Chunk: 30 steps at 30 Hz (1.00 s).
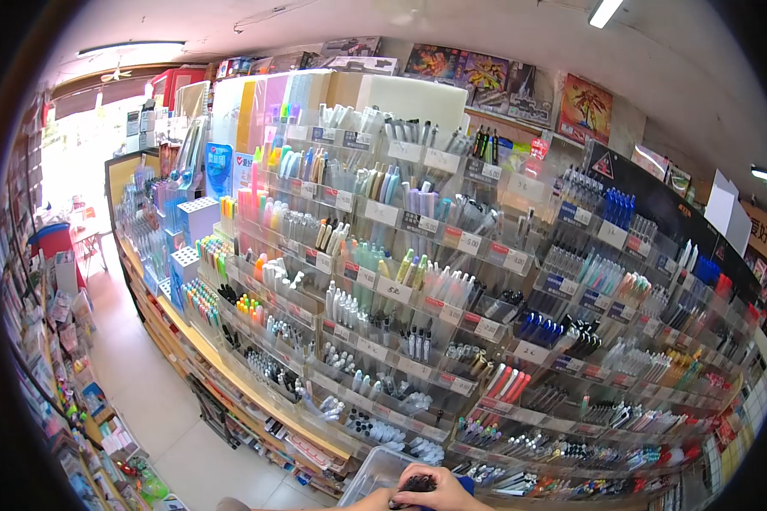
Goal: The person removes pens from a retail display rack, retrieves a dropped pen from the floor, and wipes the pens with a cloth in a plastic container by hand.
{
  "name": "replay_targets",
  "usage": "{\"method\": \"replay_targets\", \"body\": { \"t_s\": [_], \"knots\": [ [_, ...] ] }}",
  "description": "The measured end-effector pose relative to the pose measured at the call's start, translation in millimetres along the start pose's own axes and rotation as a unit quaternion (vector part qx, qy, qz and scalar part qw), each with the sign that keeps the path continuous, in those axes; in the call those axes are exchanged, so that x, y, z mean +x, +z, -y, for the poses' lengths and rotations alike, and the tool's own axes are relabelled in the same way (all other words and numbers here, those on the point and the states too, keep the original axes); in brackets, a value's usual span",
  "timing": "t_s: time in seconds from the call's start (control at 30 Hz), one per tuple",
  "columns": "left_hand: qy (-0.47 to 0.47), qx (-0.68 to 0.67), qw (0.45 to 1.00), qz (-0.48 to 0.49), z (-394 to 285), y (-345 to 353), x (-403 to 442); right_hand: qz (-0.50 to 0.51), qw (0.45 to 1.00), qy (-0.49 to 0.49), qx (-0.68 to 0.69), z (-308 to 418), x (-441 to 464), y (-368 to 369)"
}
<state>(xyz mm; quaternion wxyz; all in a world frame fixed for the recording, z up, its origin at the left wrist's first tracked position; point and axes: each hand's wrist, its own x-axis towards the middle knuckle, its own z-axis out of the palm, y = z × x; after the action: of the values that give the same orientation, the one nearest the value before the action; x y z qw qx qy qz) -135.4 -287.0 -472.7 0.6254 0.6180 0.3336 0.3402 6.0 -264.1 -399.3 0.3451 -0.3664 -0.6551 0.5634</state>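
At the bottom edge, my right hand (pixel 440 487) is closed around a bunch of dark pens (pixel 418 484), their ends bundled tightly together. Against its lower left side presses my left hand (pixel 382 499), closed on the same bunch, with most of its fingers hidden. Just behind the hands is a clear plastic bin (pixel 373 467), partly covered by them. Something blue (pixel 466 484) shows beside my right hand, too little of it to name.
A tiered clear pen rack (pixel 383 289) with price labels fills the view ahead, every tier holding pens and markers. Its wooden ledge (pixel 256 376) runs along the left. A tiled aisle (pixel 145 358) leads to a bright doorway, past stocked shelves (pixel 55 341).
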Motion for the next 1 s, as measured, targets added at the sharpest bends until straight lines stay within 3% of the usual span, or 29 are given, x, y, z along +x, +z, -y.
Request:
{"method": "replay_targets", "body": {
  "t_s": [0.1,0.2,0.3,0.4,0.43,0.53,0.67,0.77,0.87,0.9,1.0],
  "knots": [
    [0.034,-0.053,0.997,-0.034,11,2,4,-0.016,0.999,0.028,0.009,1,5,5],
    [0.007,-0.045,0.999,-0.007,6,-5,0,-0.026,0.999,0.025,-0.04,14,8,7],
    [0.127,-0.001,0.99,-0.058,14,-4,8,-0.055,0.982,-0.073,-0.164,25,7,7],
    [0.073,-0.031,0.995,-0.068,-12,-8,3,-0.077,0.997,0.009,-0.024,26,4,2],
    [0.091,-0.118,0.987,-0.067,-17,-4,4,-0.07,0.997,0.012,-0.003,28,4,-1],
    [0.066,-0.093,0.993,0.027,-54,-15,-6,-0.046,0.999,0.013,0.0,30,6,-2],
    [0.176,-0.064,0.982,-0.031,-6,-1,4,0.029,0.998,-0.034,-0.053,22,8,2],
    [0.1,-0.137,0.985,0.034,-15,-6,-4,-0.029,0.992,-0.014,-0.125,21,8,4],
    [0.016,-0.051,0.999,-0.001,-21,-13,-7,-0.057,0.978,0.008,-0.203,10,8,-1],
    [0.081,-0.08,0.993,-0.008,-7,-11,1,-0.046,0.978,-0.001,-0.206,23,9,1],
    [0.11,-0.072,0.99,-0.047,-11,-13,1,-0.041,0.986,-0.018,-0.163,32,12,3]
  ]
}}
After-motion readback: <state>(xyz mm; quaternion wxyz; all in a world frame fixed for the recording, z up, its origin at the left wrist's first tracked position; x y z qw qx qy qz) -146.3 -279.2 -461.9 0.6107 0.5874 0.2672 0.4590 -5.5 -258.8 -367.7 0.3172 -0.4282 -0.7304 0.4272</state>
